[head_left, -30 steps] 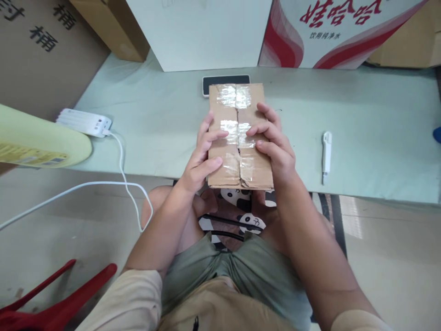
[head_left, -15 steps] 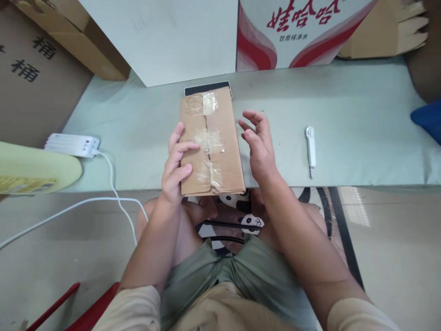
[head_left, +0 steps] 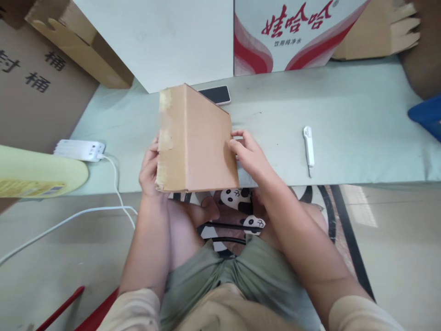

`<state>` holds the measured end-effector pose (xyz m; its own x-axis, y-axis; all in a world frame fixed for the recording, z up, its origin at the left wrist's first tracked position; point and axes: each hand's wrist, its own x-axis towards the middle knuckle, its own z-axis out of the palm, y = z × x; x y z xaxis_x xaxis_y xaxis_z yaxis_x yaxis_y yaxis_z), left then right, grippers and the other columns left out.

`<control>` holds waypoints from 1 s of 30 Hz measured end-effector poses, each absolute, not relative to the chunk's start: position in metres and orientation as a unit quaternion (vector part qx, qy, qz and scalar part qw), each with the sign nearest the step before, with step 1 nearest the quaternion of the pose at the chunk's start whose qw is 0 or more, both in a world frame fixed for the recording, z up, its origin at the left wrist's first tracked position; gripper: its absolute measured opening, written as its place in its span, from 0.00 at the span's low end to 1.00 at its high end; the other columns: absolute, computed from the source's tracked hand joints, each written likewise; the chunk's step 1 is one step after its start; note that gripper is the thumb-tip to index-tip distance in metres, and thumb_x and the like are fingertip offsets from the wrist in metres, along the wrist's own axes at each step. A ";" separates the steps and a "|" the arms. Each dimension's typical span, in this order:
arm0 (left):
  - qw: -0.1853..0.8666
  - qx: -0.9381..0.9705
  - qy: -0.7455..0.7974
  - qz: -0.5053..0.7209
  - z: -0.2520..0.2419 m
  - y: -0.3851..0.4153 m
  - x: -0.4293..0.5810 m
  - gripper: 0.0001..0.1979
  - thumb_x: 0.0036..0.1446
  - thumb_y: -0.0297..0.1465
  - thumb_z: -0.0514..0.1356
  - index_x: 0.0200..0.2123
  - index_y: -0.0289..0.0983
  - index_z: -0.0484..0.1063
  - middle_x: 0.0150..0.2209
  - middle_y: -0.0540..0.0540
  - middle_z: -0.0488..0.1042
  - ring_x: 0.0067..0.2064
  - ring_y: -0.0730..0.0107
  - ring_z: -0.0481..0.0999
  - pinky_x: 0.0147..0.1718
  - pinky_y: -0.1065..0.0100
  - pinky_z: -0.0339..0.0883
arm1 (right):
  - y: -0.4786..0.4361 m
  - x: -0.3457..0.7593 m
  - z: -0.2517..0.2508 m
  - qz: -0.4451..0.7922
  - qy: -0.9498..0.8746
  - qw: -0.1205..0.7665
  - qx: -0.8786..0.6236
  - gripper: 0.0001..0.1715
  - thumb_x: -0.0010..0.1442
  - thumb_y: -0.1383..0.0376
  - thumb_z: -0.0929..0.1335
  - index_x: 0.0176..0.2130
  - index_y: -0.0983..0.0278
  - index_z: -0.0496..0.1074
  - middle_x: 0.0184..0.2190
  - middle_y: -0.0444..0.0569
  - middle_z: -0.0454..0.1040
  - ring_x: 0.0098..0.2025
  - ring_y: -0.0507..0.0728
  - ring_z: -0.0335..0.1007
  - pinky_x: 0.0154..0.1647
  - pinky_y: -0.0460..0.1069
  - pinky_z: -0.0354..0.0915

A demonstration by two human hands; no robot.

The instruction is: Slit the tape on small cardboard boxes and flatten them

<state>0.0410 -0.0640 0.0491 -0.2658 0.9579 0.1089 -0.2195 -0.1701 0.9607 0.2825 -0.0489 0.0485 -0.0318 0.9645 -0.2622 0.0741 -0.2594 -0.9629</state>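
A cardboard box [head_left: 208, 142] is tilted on its edge at the table's front, its broad plain side facing up and to the right. Strips of clear tape run along its narrower left face. My left hand [head_left: 149, 168] grips that taped side, with the fingertips partly hidden behind the box. At the opposite edge, my right hand [head_left: 250, 154] pinches the box between thumb and fingers. A white utility knife [head_left: 308, 149] lies on the table to the right of my right hand.
Behind the box lies a dark-faced phone [head_left: 217, 94]. A white power bank [head_left: 81, 150] with a cable and a yellow bottle [head_left: 41, 172] are at the left. Large cartons, including a red-and-white one [head_left: 292, 37], line the back. A blue object [head_left: 427, 115] sits at the right edge.
The box has been tipped over to the left, turning its taped top away and bringing a plain side up. My right hand has closed in from beside it and taken hold of its right edge.
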 end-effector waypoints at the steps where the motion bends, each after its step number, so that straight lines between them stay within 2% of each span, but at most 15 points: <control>1: 0.459 0.392 0.447 0.660 0.052 -0.065 0.043 0.21 0.46 0.49 0.72 0.34 0.39 0.76 0.48 0.45 0.80 0.65 0.49 0.69 0.68 0.55 0.59 | -0.049 0.282 0.049 0.551 -0.460 0.401 -0.569 0.18 0.59 0.54 0.67 0.49 0.55 0.66 0.41 0.44 0.77 0.44 0.58 0.74 0.53 0.60 0.68; 4: 0.474 0.369 0.415 0.684 0.062 -0.072 0.049 0.25 0.51 0.56 0.68 0.36 0.40 0.77 0.43 0.46 0.80 0.56 0.53 0.76 0.62 0.55 0.66 | -0.050 0.281 0.050 0.545 -0.466 0.400 -0.571 0.20 0.58 0.55 0.69 0.49 0.55 0.65 0.44 0.45 0.77 0.40 0.57 0.74 0.50 0.59 0.69; 7: 0.483 0.411 0.397 0.663 0.073 -0.081 0.048 0.26 0.52 0.55 0.68 0.46 0.44 0.79 0.47 0.47 0.81 0.51 0.56 0.78 0.60 0.54 0.70 | -0.051 0.280 0.047 0.552 -0.472 0.409 -0.553 0.23 0.57 0.55 0.70 0.51 0.55 0.65 0.48 0.47 0.76 0.39 0.57 0.75 0.47 0.58 0.71; 9: 0.474 0.471 0.412 0.619 0.076 -0.084 0.045 0.30 0.50 0.52 0.72 0.54 0.47 0.78 0.55 0.47 0.79 0.56 0.55 0.77 0.61 0.55 0.70 | -0.052 0.280 0.044 0.548 -0.473 0.427 -0.542 0.26 0.56 0.54 0.71 0.52 0.54 0.65 0.49 0.47 0.75 0.39 0.57 0.75 0.46 0.58 0.72; 12: 0.469 0.516 0.454 0.554 0.072 -0.084 0.042 0.35 0.48 0.51 0.75 0.57 0.46 0.76 0.63 0.46 0.75 0.68 0.49 0.70 0.64 0.56 0.67 | -0.051 0.282 0.041 0.536 -0.472 0.478 -0.511 0.31 0.54 0.50 0.71 0.54 0.53 0.64 0.53 0.49 0.74 0.45 0.59 0.76 0.48 0.58 0.74; 14: 0.508 0.506 0.457 0.526 0.066 -0.082 0.044 0.33 0.51 0.53 0.72 0.56 0.43 0.77 0.62 0.44 0.76 0.71 0.46 0.66 0.67 0.53 0.65 | -0.050 0.284 0.040 0.537 -0.471 0.521 -0.468 0.33 0.54 0.47 0.71 0.55 0.53 0.64 0.58 0.50 0.74 0.54 0.61 0.75 0.55 0.59 0.74; 17: 0.575 0.464 0.443 0.507 0.055 -0.080 0.051 0.32 0.51 0.56 0.69 0.51 0.40 0.79 0.56 0.40 0.80 0.70 0.41 0.67 0.67 0.47 0.65 | -0.048 0.286 0.043 0.546 -0.481 0.556 -0.401 0.35 0.55 0.41 0.70 0.55 0.53 0.65 0.65 0.49 0.71 0.67 0.64 0.68 0.67 0.62 0.67; 19: 0.584 0.420 0.465 0.516 0.048 -0.079 0.055 0.32 0.48 0.57 0.70 0.47 0.39 0.79 0.53 0.39 0.82 0.69 0.38 0.69 0.65 0.45 0.68 | -0.049 0.287 0.045 0.549 -0.503 0.557 -0.367 0.36 0.56 0.37 0.69 0.55 0.53 0.66 0.68 0.48 0.69 0.71 0.65 0.63 0.71 0.64 0.63; 22: 0.580 0.354 0.515 0.522 0.042 -0.074 0.054 0.30 0.47 0.55 0.72 0.44 0.38 0.79 0.50 0.39 0.83 0.67 0.39 0.71 0.64 0.46 0.71 | -0.052 0.288 0.049 0.548 -0.529 0.556 -0.333 0.36 0.57 0.37 0.69 0.55 0.53 0.68 0.66 0.48 0.72 0.71 0.64 0.64 0.72 0.64 0.61; 24: 0.588 0.323 0.528 0.520 0.042 -0.071 0.052 0.27 0.47 0.51 0.73 0.43 0.38 0.80 0.48 0.40 0.84 0.67 0.40 0.73 0.64 0.47 0.72 | -0.053 0.289 0.049 0.535 -0.529 0.557 -0.351 0.30 0.59 0.42 0.69 0.54 0.54 0.69 0.62 0.48 0.75 0.68 0.63 0.68 0.72 0.63 0.62; 27: 0.596 0.289 0.530 0.530 0.044 -0.068 0.048 0.21 0.49 0.44 0.71 0.41 0.37 0.81 0.46 0.41 0.84 0.64 0.44 0.76 0.62 0.51 0.74 | -0.051 0.289 0.044 0.491 -0.510 0.520 -0.478 0.23 0.59 0.52 0.70 0.51 0.56 0.71 0.58 0.50 0.77 0.66 0.63 0.69 0.70 0.63 0.63; 30: 0.593 0.273 0.527 0.545 0.044 -0.067 0.043 0.16 0.51 0.40 0.69 0.39 0.35 0.81 0.45 0.41 0.85 0.60 0.47 0.79 0.60 0.53 0.76 | -0.047 0.288 0.038 0.487 -0.466 0.446 -0.589 0.24 0.55 0.56 0.70 0.51 0.59 0.72 0.60 0.54 0.75 0.63 0.66 0.71 0.67 0.65 0.66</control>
<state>0.0434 -0.0665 0.0445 -0.1490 0.9329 -0.3278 -0.3583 0.2580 0.8972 0.2875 -0.0473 0.0377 0.0915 0.9833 -0.1571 0.1155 -0.1672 -0.9791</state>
